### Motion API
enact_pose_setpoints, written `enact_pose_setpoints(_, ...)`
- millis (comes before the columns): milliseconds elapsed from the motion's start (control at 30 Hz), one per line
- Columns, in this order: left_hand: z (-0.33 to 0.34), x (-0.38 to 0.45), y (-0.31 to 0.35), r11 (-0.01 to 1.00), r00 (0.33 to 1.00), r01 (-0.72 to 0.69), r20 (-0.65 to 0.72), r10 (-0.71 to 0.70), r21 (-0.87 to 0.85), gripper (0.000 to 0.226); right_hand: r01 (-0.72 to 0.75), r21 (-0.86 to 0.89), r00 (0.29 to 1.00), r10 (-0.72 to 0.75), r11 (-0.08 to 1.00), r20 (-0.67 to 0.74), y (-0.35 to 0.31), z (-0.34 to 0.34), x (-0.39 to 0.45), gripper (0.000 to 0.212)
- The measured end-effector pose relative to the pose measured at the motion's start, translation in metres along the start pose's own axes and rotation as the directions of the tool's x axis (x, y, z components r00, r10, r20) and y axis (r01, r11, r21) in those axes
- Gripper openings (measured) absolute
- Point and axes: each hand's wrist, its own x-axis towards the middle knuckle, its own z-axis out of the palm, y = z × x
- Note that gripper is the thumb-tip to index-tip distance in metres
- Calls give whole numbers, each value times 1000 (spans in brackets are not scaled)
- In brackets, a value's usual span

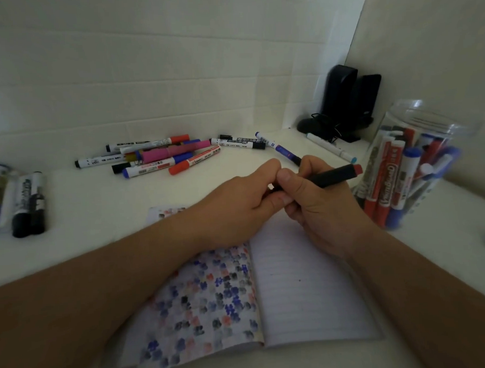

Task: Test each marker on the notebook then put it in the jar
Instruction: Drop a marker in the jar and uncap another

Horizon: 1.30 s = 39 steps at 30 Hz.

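Both hands meet over the notebook (309,286): right hand (317,205) grips a black marker (332,175), left hand (237,209) pinches its near end. On the white worktop (92,207), loose markers (156,157) lie beyond. A clear jar (418,162), right, holds many markers. Black speakers (349,101) stand in the corner.

From my feed the jar (417,137) looks like clear glossy plastic, catching glare at the rim. Notebook (304,287) is matt lined paper, left page blotchy with ink. Marker (332,175) in my right hand (320,205) has a matt black plastic barrel. Bench (98,207) looks smooth, matt white
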Motion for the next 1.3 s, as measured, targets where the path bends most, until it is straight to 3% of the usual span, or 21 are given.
enact_pose_setpoints(167, -5, 1, -4, 998, 997, 53, 51, -52, -22, 32, 43, -112, 995, -52, 993, -80, -9, -3, 0, 37)
enact_pose_setpoints(267, -7, -1, -15, 969, 984, 159, 45, -171, 191, 55, 0, -97, 973, -22, 995, -229, -23, -21, 6, 28)
enact_pose_setpoints(333, -7, -4, -25, 917, 981, 196, -63, -186, 347, 50, -39, -182, 967, -9, 983, -256, -26, -31, 6, 19)
enact_pose_setpoints(433, -8, -3, -28, 870, 961, 275, -138, -239, 409, 44, -93, -365, 975, 12, 926, -220, -16, -34, 7, 17)
enact_pose_setpoints(533, -8, 1, -26, 835, 936, 341, -78, -342, 431, 45, -131, -428, 970, 27, 894, -241, -10, -31, 13, 14)
enact_pose_setpoints(767, -7, 4, -26, 841, 930, 353, -57, -363, 410, 37, -190, -630, 958, 3, 753, -286, 0, -27, 19, 21)
enact_pose_setpoints(1300, -6, 5, -28, 838, 919, 380, -58, -390, 391, 41, -253, -646, 949, 55, 720, -310, 2, -23, 21, 22)
